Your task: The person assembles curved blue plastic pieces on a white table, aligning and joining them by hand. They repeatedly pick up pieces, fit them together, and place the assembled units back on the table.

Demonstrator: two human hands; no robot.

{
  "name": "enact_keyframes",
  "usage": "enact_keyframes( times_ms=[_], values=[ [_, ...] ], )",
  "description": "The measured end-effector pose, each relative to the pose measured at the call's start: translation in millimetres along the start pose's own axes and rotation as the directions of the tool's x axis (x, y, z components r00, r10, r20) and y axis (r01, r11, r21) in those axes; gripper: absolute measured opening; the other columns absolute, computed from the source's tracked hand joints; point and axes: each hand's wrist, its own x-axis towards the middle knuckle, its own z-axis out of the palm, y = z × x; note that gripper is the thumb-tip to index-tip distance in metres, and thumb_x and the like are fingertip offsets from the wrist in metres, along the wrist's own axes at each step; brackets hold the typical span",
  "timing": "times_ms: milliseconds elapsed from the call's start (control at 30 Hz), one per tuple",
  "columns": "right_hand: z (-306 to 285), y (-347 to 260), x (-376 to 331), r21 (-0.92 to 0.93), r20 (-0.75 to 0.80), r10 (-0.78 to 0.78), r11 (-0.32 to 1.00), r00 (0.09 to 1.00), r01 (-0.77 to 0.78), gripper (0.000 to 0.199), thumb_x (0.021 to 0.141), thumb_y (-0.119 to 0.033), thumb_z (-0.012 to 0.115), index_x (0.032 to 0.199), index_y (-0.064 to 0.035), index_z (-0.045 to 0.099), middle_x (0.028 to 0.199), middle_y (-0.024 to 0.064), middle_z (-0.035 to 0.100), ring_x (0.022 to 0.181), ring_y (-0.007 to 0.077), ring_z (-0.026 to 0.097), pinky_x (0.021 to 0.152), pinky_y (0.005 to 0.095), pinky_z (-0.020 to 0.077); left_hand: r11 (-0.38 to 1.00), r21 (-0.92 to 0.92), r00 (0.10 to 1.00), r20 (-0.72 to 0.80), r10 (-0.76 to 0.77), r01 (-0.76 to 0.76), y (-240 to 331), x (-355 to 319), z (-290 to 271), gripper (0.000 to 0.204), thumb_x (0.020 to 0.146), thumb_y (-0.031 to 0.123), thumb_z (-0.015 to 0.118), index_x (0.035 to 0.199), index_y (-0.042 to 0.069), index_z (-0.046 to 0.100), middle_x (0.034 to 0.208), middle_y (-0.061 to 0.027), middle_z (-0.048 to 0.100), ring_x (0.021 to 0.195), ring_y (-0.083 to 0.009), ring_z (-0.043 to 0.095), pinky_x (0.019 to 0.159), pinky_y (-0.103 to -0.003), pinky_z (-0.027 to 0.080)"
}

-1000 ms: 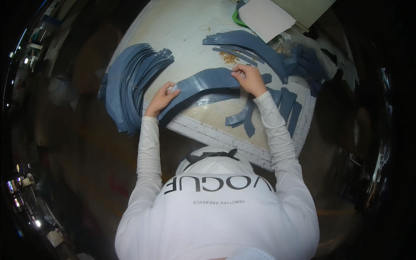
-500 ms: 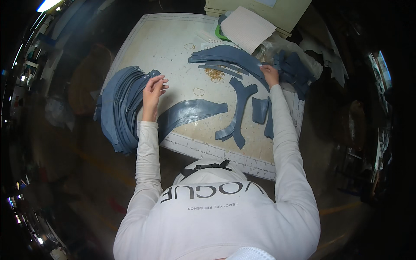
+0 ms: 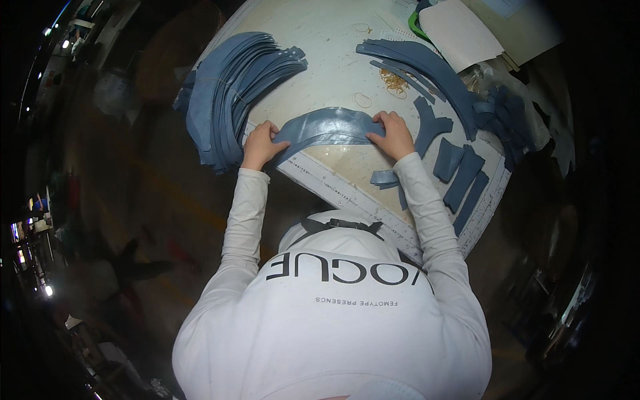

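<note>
A small layered stack of curved blue leather-like cut pieces arches between my hands near the front edge of the table. My left hand pinches its left end, thumb and fingers closed on it. At the opposite end my right hand grips the same stack with fingers on top and thumb below. Just left of my left hand stands a thick bundle of similar blue pieces, fanned out, with a thin band around it. The pieces under my fingers are partly hidden.
Another curved blue stack lies at the far right, beside a heap of rubber bands. Several smaller blue pieces lie right of my right hand. A sheet of paper and a plastic bag sit farther back.
My right hand has left the far right stack and come to the right end of the near curved pieces. My left hand has closed on their left end. The view has shifted.
</note>
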Motion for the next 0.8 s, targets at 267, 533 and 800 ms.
enact_keyframes(
  times_ms=[267, 533, 800],
  values=[
    [17.2, -1.7, -4.9, 0.061, 0.019, 0.109, 0.992, 0.994, -0.11, 0.041, 0.067, -0.024, 0.081, 0.101, -0.0117, 0.061, 0.09, 0.0092, 0.058, 0.088, 0.027, 0.057, 0.076, 0.0387, 0.0469, 0.993, -0.113, 0.995, -0.099, -0.023, 0.012, -6.2, -4.2, 15.5, 0.041, 0.062, 0.027, 0.084, 0.091, 0.009, 0.06, 0.081, -0.0054, 0.059, 0.079, -0.0256, 0.06, 0.071, -0.039, 0.044],
    [19.0, -7.8, -9.5, 0.024, -0.038, 0.249, 0.968, 0.968, -0.248, 0.044, 0.066, -0.024, 0.082, 0.105, -0.013, 0.064, 0.092, 0.0096, 0.059, 0.089, 0.0289, 0.056, 0.08, 0.0389, 0.0461, 0.988, -0.126, 0.987, -0.14, 0.073, -0.091, 8.6, 1.2, 25.1, 0.032, 0.069, 0.023, 0.078, 0.094, 0.011, 0.063, 0.091, -0.0063, 0.06, 0.088, -0.0263, 0.059, 0.075, -0.039, 0.044],
    [22.4, -5.7, -20.5, 0.06, -0.167, 0.206, 0.978, 0.964, -0.198, 0.04, 0.065, -0.021, 0.082, 0.1, -0.0136, 0.065, 0.085, 0.0066, 0.058, 0.09, 0.0277, 0.056, 0.081, 0.0417, 0.0449, 0.954, -0.293, 0.996, -0.086, 0.031, -0.055, 3.2, -10.5, 24.9, 0.028, 0.077, 0.023, 0.074, 0.093, 0.002, 0.064, 0.074, -0.0143, 0.065, 0.07, -0.028, 0.064, 0.065, -0.035, 0.049]
  ],
)
